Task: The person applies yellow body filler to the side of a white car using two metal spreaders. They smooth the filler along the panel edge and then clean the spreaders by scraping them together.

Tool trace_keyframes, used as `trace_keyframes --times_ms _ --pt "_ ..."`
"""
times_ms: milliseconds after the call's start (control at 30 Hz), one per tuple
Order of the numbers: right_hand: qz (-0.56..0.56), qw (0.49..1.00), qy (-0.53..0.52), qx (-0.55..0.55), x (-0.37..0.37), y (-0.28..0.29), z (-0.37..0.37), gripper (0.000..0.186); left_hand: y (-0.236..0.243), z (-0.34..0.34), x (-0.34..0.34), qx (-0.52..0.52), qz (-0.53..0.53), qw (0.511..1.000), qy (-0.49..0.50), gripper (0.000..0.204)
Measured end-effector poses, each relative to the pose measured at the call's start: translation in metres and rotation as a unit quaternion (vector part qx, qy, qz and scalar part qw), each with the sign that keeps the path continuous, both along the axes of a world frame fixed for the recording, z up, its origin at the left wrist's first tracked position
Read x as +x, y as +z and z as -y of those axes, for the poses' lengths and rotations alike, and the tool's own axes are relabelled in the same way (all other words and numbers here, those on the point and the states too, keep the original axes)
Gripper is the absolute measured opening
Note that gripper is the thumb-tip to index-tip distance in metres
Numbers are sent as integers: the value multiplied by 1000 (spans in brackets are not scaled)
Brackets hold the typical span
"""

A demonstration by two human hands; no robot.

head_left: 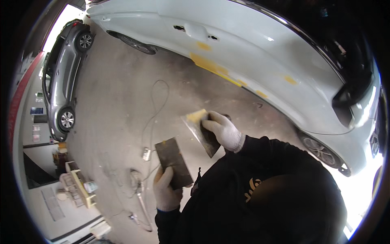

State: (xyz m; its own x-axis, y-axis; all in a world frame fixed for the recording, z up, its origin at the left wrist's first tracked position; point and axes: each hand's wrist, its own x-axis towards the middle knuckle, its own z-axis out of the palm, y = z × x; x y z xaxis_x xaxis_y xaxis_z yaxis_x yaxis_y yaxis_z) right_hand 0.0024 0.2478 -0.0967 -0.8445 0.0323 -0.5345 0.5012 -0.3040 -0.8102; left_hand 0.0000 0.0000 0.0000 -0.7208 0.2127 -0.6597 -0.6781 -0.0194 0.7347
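Note:
My left hand [165,186], in a white glove, grips a dark rectangular metal plate [174,157] with small yellow smears near its top. My right hand [225,130], also gloved, is closed on a metal spreader [201,129] that carries pale yellow paste along its upper part and is held apart from the plate, above and to its right. A white car [264,40] fills the upper and right view. Its side has yellow patches [211,65] along the lower door and openings where the handle sits.
A grey car [61,77] stands at the left. On the concrete floor [109,97] lie a looped cable [156,101], a white power strip [146,154] and a long tool [140,195]. Cream plastic furniture or racks [81,189] stand at lower left by the wall.

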Motion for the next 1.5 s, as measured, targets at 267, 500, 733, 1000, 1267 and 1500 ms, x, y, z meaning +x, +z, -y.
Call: trace_keyframes --times_ms 267,500,733,1000,1267,1500 --pt "-236 946 153 160 -212 -3 29 39 58 -28 -248 -295 -388 821 -298 15" --pt "-29 962 -152 224 -280 -80 -6 43 20 -80 -424 -125 -125 941 -288 28" --pt "123 889 -419 138 -329 -128 13 41 -89 -148 -595 -99 43 767 -633 30" --pt "231 792 -542 163 -362 -154 102 43 -130 -148 -643 -177 150 610 -758 19" --pt "233 689 -680 94 -412 -259 106 47 -194 -87 -668 -97 -7 581 -808 22" --pt "32 581 -812 35 -427 -303 79 35 -289 -89 -614 112 -58 627 -768 20"
